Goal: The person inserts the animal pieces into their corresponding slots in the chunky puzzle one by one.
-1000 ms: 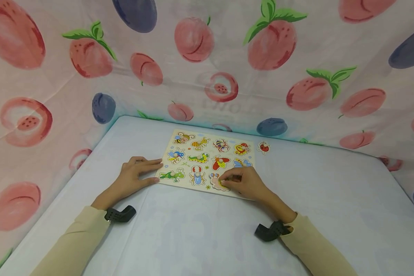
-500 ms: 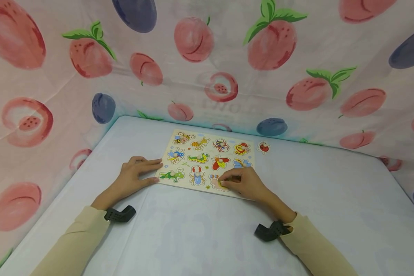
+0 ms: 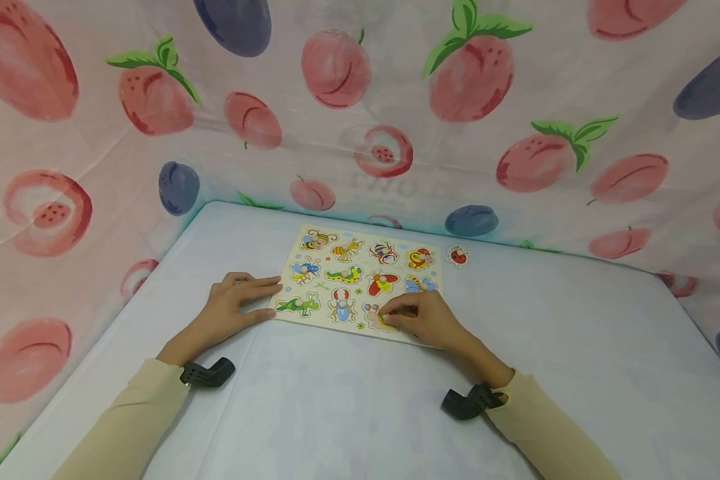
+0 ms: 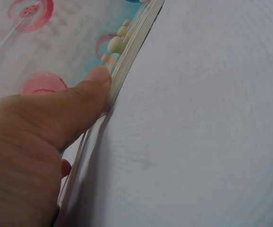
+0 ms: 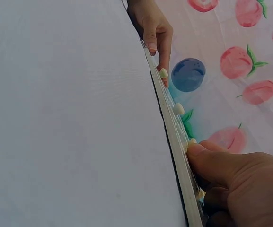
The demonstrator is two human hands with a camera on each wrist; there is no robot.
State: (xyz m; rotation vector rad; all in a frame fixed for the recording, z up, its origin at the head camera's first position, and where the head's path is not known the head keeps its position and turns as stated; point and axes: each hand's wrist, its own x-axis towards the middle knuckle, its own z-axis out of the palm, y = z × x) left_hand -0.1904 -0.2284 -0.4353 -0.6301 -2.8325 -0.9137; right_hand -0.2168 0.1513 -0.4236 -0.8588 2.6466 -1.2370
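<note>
A wooden peg puzzle board [image 3: 330,321] with several colourful insect pieces lies on the table in the head view. At its front right, my right hand [image 3: 426,319] pinches the knob of a pink and yellow puzzle piece [image 3: 372,317], partly hidden by the fingers. The piece lies flat on the board. In the right wrist view, thumb and fingers [image 5: 198,150] meet at a pale knob. My left hand [image 3: 234,303] rests at the board's left edge with fingers extended, and its thumb [image 4: 91,87] touches the edge in the left wrist view.
A loose ladybird piece [image 3: 457,256] lies on the table just right of the board's far corner. The white-covered table [image 3: 312,400] is bordered behind and at the left by fruit-patterned cloth [image 3: 432,153]. Black wrist cameras sit on both forearms.
The pink and yellow piece sat slightly raised and askew a second ago, and now lies flatter in the board. Both hands have stayed almost still.
</note>
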